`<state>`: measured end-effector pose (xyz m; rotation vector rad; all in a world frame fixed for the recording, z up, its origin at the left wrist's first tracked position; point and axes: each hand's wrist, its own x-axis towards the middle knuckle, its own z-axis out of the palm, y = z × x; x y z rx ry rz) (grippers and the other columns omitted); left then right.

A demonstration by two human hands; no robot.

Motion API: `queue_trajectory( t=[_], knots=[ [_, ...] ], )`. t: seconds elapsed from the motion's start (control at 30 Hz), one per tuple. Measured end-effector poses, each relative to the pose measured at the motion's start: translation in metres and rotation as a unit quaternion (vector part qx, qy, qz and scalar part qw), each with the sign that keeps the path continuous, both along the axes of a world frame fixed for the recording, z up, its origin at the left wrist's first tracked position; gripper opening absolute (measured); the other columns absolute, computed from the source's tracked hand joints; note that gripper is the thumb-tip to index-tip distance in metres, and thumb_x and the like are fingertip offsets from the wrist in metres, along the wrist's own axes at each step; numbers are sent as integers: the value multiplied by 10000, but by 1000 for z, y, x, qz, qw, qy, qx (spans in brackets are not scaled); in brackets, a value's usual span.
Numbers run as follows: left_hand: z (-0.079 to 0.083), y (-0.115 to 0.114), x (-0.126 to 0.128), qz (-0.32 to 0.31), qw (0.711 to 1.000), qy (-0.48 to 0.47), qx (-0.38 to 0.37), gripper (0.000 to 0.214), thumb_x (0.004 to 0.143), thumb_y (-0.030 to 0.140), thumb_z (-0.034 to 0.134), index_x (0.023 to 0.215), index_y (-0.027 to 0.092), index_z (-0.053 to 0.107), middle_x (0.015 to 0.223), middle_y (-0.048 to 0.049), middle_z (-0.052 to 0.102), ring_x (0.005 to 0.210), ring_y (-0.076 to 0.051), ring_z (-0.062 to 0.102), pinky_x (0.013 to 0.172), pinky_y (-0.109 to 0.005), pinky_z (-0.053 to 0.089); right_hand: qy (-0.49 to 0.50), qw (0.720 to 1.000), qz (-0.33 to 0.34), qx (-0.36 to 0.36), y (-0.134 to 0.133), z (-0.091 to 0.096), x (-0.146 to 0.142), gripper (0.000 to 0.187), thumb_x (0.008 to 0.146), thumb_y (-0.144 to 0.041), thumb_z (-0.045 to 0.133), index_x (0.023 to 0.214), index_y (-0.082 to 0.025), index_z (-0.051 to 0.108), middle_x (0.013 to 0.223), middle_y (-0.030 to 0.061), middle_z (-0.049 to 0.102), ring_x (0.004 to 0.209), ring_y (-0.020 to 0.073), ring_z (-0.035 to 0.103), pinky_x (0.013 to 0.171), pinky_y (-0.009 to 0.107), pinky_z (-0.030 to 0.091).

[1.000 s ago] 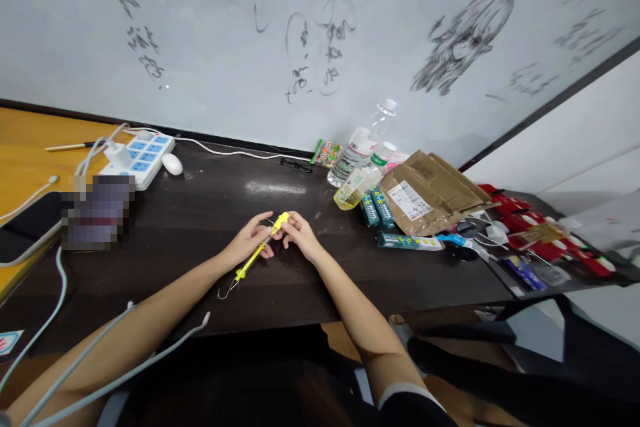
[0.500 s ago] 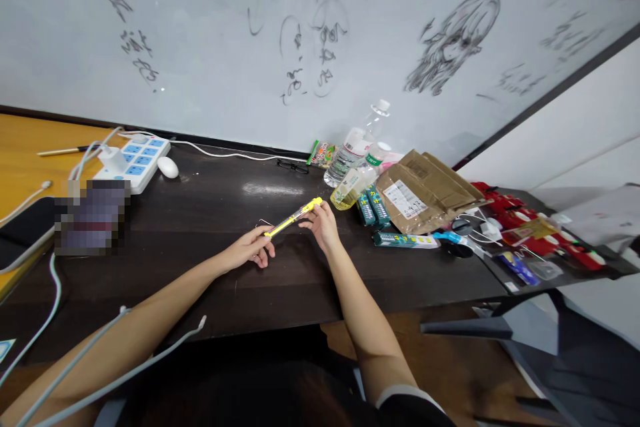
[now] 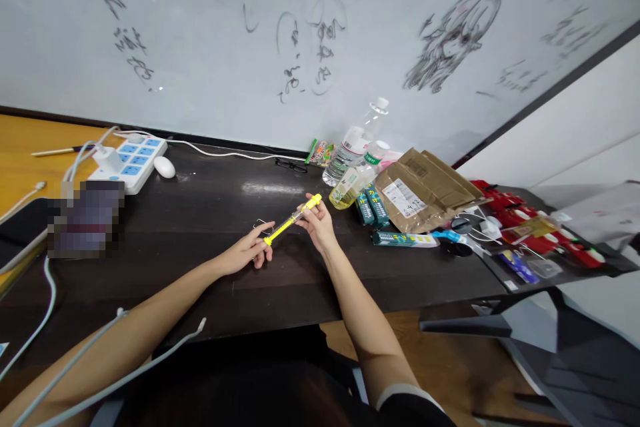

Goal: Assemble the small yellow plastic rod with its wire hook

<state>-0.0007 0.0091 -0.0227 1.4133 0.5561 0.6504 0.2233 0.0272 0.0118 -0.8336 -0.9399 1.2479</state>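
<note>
A slim, yellow pen-like object (image 3: 285, 225) with a clear or greyish middle section is held slantwise above the dark table (image 3: 200, 213). Its lower end sits between the thumb and fingers of my left hand (image 3: 249, 250). Near the upper end, the fingers of my right hand (image 3: 317, 223) close around it, and the bright yellow tip pokes out past them. A thin pale wire-like loop (image 3: 261, 224) shows just behind my left fingers; whether it joins the object I cannot tell.
A white power strip (image 3: 137, 163), a white mouse (image 3: 165, 167) and a blurred phone (image 3: 90, 217) lie left. Black glasses (image 3: 291, 165), a water bottle (image 3: 345, 153), a yellow-drink bottle (image 3: 345, 190), green boxes (image 3: 405, 239) and a cardboard parcel (image 3: 425, 187) stand behind and right. White cables (image 3: 150, 367) hang in front.
My right hand has shifted its hold down from the object's upper tip, so the tip now sticks out beyond the fingers. The left hand stays at the lower end.
</note>
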Motion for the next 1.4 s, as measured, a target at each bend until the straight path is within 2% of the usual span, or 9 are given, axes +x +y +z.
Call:
queue_trajectory(
  t=[0.47, 0.63, 0.87, 1.03, 1.1, 1.17, 1.23, 1.3, 1.4],
  knots=[
    [2, -3, 2, 18, 1000, 3, 1, 644, 926, 331, 450, 1477, 209, 140, 784, -10, 624, 524, -65, 521, 562, -216, 426, 35, 999, 28, 1, -4, 2, -11, 446, 676, -288, 770, 1043, -211, 529, 842, 1, 694, 752, 140, 683, 674, 255, 572],
    [5, -2, 1, -14, 1000, 17, -11, 659, 890, 278, 485, 1460, 180, 168, 750, -21, 663, 592, -107, 599, 618, -252, 467, 26, 999, 24, -9, -3, -1, -12, 479, 676, -291, 768, 1057, -226, 484, 833, -9, 701, 731, 137, 687, 638, 250, 577],
    [9, -10, 2, -19, 996, 43, 74, 615, 786, 143, 508, 1358, 205, 291, 840, -14, 639, 647, -120, 612, 682, -297, 488, -1, 999, 39, -14, -4, -10, -26, 509, 659, -318, 772, 1015, -249, 414, 813, -26, 693, 686, 142, 684, 591, 250, 563],
    [5, -9, 6, -30, 999, -34, 4, 644, 759, 211, 523, 1350, 207, 267, 747, 33, 584, 637, -122, 599, 656, -288, 479, -42, 999, 29, 1, -2, -21, -37, 499, 661, -326, 766, 1000, -244, 411, 765, -42, 676, 662, 126, 648, 637, 255, 534],
    [5, -9, 9, -5, 999, -44, -20, 518, 804, 286, 504, 1286, 202, 333, 677, 53, 565, 545, -102, 571, 617, -278, 489, -71, 996, 58, 12, -2, -25, -41, 493, 664, -345, 763, 996, -243, 413, 762, -45, 669, 661, 124, 631, 656, 261, 519],
    [6, -8, 12, 68, 997, -33, -23, 355, 870, 374, 455, 1171, 193, 403, 569, 88, 505, 412, -65, 473, 551, -256, 496, -118, 988, 95, 32, -3, -28, -43, 453, 688, -376, 741, 990, -236, 435, 784, -33, 661, 703, 128, 623, 696, 271, 508],
    [8, -7, 12, 147, 989, -27, -12, 313, 904, 452, 412, 1083, 196, 426, 506, 114, 443, 338, -46, 377, 452, -213, 466, -208, 971, 103, 62, -5, -29, -42, 353, 767, -408, 662, 1006, -219, 483, 862, 7, 656, 794, 140, 616, 748, 285, 493],
    [10, -5, 10, 195, 980, -34, -2, 329, 898, 493, 426, 1062, 209, 421, 523, 113, 450, 325, -45, 378, 369, -170, 409, -358, 925, 70, 101, -9, -28, -41, 289, 853, -398, 563, 1061, -200, 537, 990, 56, 637, 924, 165, 585, 828, 320, 464],
    [10, 1, 5, 249, 967, -45, 1, 329, 876, 498, 476, 1034, 215, 423, 579, 101, 490, 324, -38, 408, 327, -144, 374, -597, 787, 29, 154, -16, -25, -40, 365, 884, -374, 540, 1206, -201, 544, 1153, 100, 573, 1090, 220, 489, 925, 384, 394]
  ],
)
